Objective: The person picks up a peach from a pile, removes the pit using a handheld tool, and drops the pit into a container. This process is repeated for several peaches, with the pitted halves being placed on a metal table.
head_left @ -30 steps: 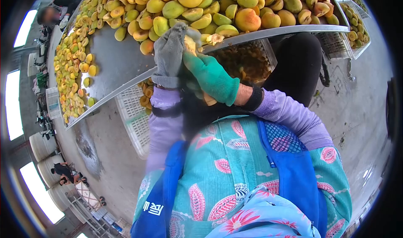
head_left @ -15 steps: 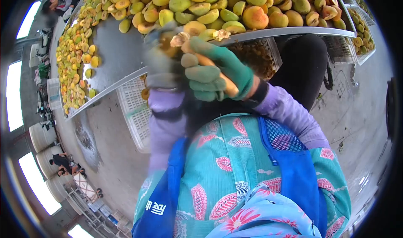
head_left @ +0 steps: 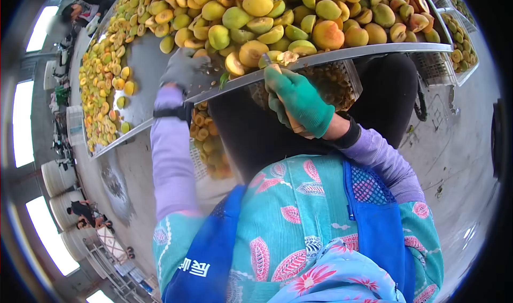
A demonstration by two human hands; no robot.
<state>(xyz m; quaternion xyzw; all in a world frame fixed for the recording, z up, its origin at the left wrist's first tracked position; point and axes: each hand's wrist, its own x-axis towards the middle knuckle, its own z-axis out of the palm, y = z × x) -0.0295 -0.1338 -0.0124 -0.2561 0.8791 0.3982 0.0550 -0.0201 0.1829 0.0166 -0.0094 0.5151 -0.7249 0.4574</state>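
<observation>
My right hand point(head_left: 300, 101), in a green glove, is closed round a wooden-handled tool point(head_left: 290, 120) at the table's front edge. A short grey metal tip points up from the fist, close to a ragged, pale-fleshed fruit piece point(head_left: 288, 57). My left hand point(head_left: 183, 70), in a grey glove, reaches over the metal table point(head_left: 147, 62) beside the heap; motion smears its fingers. Whole and halved apricots point(head_left: 251, 53) lie piled before both hands. A small green leaf point(head_left: 223, 80) and scattered bits rest on the metal between them.
Below the table edge, a crate of apricot halves point(head_left: 206, 137) stands left of my legs. Another crate point(head_left: 334, 86) with brownish pieces sits under the table. Filled crates point(head_left: 462, 46) stand at right. Other people point(head_left: 85, 212) and white tubs point(head_left: 56, 177) are far left.
My left hand has moved away from the right hand, leftward to the heap's edge. My right hand has shifted slightly right and down, still gripping the tool.
</observation>
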